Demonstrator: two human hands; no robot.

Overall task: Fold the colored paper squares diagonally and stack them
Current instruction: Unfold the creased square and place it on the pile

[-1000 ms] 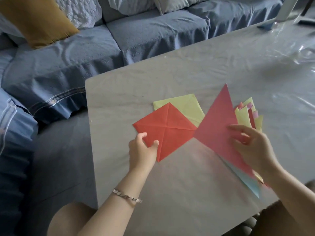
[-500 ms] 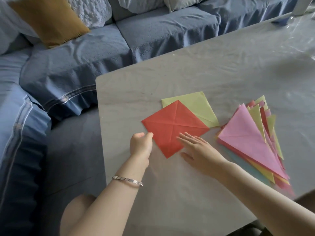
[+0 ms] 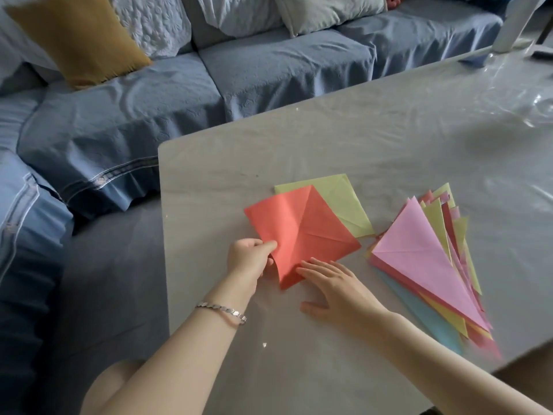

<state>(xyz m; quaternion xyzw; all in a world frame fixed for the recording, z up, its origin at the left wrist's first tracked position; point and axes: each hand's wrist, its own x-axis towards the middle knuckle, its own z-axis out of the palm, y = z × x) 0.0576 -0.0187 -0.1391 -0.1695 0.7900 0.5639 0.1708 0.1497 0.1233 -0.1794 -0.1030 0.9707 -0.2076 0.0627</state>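
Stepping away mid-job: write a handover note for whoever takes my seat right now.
Left hand pinches the red square at its near-left edge, which curls up.
Right hand lies flat on its near corner.
Green square lies unfolded, partly under the red.
Done: stack of folded triangles at right, pink triangle on top.
Left: fold red, then green, and stack both.

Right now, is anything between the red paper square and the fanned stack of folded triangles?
Nothing visible: only bare grey table separates the red paper square from the fanned stack of folded triangles. The yellow-green paper square lies partly under it.
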